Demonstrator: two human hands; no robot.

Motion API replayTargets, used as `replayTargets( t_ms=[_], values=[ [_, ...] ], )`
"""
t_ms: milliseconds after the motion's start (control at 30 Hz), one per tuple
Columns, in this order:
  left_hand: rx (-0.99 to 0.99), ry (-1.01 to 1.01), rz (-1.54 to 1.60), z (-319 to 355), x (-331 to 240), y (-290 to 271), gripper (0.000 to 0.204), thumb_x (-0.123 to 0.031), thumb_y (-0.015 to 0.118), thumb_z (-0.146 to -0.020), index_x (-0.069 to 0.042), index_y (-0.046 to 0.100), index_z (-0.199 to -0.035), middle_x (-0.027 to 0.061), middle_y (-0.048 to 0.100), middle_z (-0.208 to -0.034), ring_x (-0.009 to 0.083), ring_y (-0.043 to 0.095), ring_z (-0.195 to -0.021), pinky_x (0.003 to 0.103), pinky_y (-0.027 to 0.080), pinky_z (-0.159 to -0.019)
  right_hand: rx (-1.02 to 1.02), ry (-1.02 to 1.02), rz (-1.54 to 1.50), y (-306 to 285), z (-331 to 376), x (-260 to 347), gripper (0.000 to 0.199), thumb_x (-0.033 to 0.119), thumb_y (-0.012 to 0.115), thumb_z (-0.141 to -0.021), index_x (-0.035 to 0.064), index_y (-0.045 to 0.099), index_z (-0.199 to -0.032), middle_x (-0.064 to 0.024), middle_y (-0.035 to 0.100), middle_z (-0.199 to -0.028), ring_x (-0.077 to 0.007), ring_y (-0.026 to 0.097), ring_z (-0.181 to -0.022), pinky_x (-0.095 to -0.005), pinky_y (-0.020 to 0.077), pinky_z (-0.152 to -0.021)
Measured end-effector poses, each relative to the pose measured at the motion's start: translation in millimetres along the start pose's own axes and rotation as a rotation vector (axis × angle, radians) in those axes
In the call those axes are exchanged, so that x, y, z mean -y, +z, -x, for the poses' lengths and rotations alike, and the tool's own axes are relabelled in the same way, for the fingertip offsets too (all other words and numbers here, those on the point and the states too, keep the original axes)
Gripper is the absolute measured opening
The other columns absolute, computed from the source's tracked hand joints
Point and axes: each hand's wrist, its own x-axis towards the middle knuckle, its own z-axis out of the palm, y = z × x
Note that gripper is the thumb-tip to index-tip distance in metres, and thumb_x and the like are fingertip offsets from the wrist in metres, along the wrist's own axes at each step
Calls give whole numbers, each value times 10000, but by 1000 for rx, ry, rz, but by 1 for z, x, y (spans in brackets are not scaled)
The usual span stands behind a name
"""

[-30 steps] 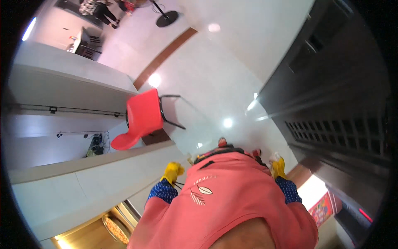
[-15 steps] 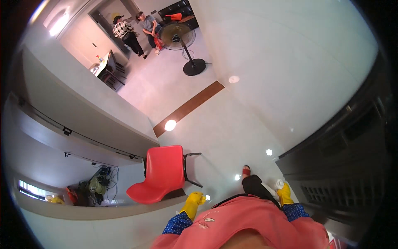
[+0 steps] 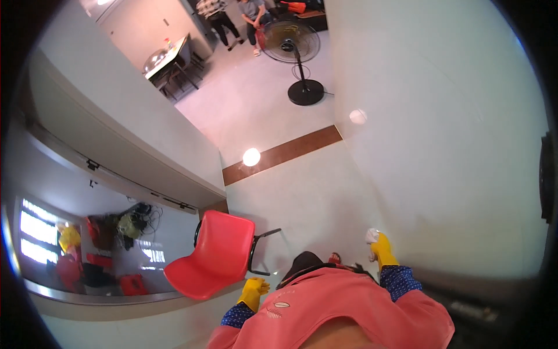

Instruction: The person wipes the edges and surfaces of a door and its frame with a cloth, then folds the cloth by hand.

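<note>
My right hand (image 3: 383, 250), in a yellow rubber glove, grips a crumpled white cloth (image 3: 372, 235). Part of the cloth hangs down beside the fingers. My left hand (image 3: 254, 292), gloved in yellow too, hangs low with its fingers curled and nothing showing in them. It is nearest to a red chair (image 3: 218, 247) with black metal legs, though apart from it. Blue patterned sleeve covers show above both gloves.
A standing fan (image 3: 296, 55) and two people (image 3: 224, 26) are beyond the brown floor strip (image 3: 285, 154). A table (image 3: 168, 61) stands at the far left. A pale wall (image 3: 442, 122) rises on the right. Through the left opening, a green heap (image 3: 131, 224) lies among cables.
My view has turned right and I have moved forward. The dark unit on the right has mostly left the picture. The cloth stays in my right hand, which reaches further forward.
</note>
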Motion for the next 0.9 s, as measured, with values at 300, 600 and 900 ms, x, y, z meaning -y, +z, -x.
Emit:
replayTargets(
  t_ms=[300, 600, 900],
  values=[
    [192, 75, 98, -38, -16, 29, 300, -245, 573, -971, -27, 540, -1175, 245, 678, -1042, 378, 687, -869, 460, 577, -759, 68, -278, -342, -9, -90, 187, 234, 234, 554, -885, 71, 644, -1026, -113, 691, -956, -292, 656, -907, -390, 510, -758],
    [139, 349, -223, -146, -175, 39, 318, -272, 609, -921, -37, 580, -1134, 210, 696, -952, 363, 690, -824, 486, 563, -716, 499, -41, -1014, 37, -162, 79, 196, 175, 530, -905, 73, 515, -738, -3, 449, -614, -164, 496, -585, -281, 392, -531],
    [12, 211, -74, -186, -311, 132, 344, -255, 543, -975, -7, 550, -1214, 185, 718, -912, 266, 709, -733, 378, 577, -637, 314, -86, 160, -47, -184, 153, 354, 360, 697, -901, 100, 608, -677, 34, 507, -606, -64, 454, -553, -299, 347, -511]
  ],
)
